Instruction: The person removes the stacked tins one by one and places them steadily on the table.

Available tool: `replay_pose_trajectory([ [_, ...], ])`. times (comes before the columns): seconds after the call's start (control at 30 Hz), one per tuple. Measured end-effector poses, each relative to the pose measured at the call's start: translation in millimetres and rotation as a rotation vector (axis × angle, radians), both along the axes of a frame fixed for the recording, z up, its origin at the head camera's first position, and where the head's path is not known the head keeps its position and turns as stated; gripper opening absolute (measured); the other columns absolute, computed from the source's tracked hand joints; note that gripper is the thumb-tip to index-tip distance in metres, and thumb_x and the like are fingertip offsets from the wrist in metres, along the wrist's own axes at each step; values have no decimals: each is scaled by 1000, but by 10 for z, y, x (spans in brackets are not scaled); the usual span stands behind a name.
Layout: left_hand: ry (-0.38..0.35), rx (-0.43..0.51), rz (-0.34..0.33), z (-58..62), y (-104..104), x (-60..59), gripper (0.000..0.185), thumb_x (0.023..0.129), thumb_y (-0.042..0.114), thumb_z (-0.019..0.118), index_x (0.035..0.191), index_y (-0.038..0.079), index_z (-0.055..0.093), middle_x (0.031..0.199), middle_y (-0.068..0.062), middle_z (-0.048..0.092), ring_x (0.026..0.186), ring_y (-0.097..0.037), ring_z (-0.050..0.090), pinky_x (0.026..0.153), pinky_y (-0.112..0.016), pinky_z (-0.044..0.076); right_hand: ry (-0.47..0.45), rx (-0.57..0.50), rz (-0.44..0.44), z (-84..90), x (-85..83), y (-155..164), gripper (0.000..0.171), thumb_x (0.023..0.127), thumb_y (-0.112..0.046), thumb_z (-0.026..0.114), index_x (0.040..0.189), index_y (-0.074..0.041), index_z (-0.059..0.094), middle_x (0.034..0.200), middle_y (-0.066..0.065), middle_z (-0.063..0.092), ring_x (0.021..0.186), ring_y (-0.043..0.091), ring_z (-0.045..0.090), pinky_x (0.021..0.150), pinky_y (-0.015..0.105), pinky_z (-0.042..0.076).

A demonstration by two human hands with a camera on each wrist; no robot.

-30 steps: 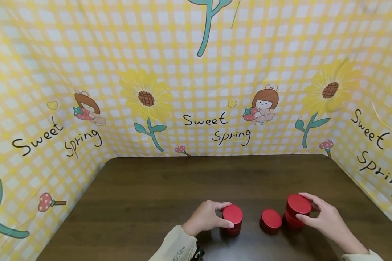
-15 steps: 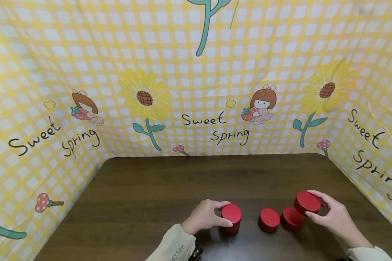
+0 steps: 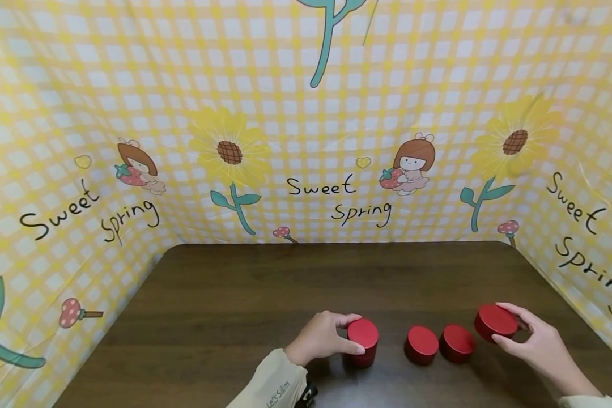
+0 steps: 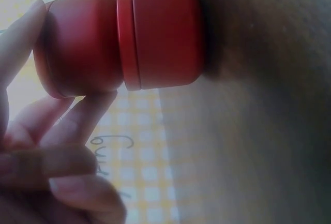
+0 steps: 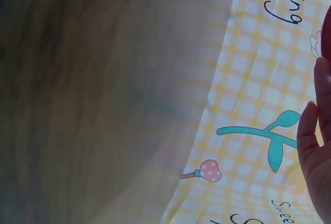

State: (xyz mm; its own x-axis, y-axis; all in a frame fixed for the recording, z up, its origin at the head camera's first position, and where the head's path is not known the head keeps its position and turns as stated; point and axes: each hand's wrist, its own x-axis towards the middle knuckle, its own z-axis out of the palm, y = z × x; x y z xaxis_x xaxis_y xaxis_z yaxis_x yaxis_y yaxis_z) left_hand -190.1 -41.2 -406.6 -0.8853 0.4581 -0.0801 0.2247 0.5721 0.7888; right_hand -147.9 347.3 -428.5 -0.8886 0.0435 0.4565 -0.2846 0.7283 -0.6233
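Gleaming red tin (image 3: 496,321), round, in right hand (image 3: 540,344)

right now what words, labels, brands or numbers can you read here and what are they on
"Sweet Spring": three times across the yellow checked cloth, the right one running to the picture's edge.
"Let's Silim": on the left sleeve; small, spelling uncertain.
Black band: pale mark, too small to read.
Red tins: no text visible.

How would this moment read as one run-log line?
left hand: grips upper stacked tin | right hand: holds raised tin | table: two tins between
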Motion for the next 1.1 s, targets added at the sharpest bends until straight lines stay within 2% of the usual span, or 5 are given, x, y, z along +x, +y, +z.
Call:
replay_pose_trajectory([
  [0.57, -10, 5, 8, -14, 6, 8, 55, 73, 24, 85, 124, 16, 67, 117, -4, 68, 112, -20, 58, 84, -35, 49, -63, -26, -63, -36, 136, 117, 52, 72, -14, 83, 119, -17, 62, 93, -38, 50, 81, -20, 49, 63, 14, 36],
  [0.67, -8, 8, 8, -15, 8, 8, 55, 73, 25, 85, 124, 16, 67, 116, -4, 68, 111, -20, 59, 85, -35, 49, -83, -30, -71, -31, 137, 125, 53, 73, -16, 83, 121, -13, 61, 93, -38, 50, 81, -21, 48, 63, 15, 36],
  [0.9, 18, -7, -4, -12, -2, 0, 55, 73, 25, 84, 125, 16, 66, 118, -3, 67, 113, -20, 58, 86, -36, 49, -122, -7, -21, -43, 78, 148, 54, 73, -16, 83, 122, -12, 60, 99, -40, 46, 85, -21, 49, 63, 13, 39],
  [0.97, 21, -8, -8, -10, -1, -5, 56, 74, 25, 84, 125, 15, 66, 118, -3, 67, 113, -20, 58, 86, -35, 49, -131, 24, -5, -48, 56, 152, 53, 72, -16, 84, 120, -11, 61, 100, -33, 53, 84, -18, 50, 62, 15, 41],
  [1.1, 19, -3, -10, -5, -2, -8, 57, 74, 25, 84, 126, 14, 65, 118, -4, 67, 112, -19, 59, 85, -35, 49, -152, 102, 7, -43, 23, 153, 53, 71, -16, 84, 117, -4, 60, 98, 1, 68, 79, -14, 52, 61, 21, 44],
])
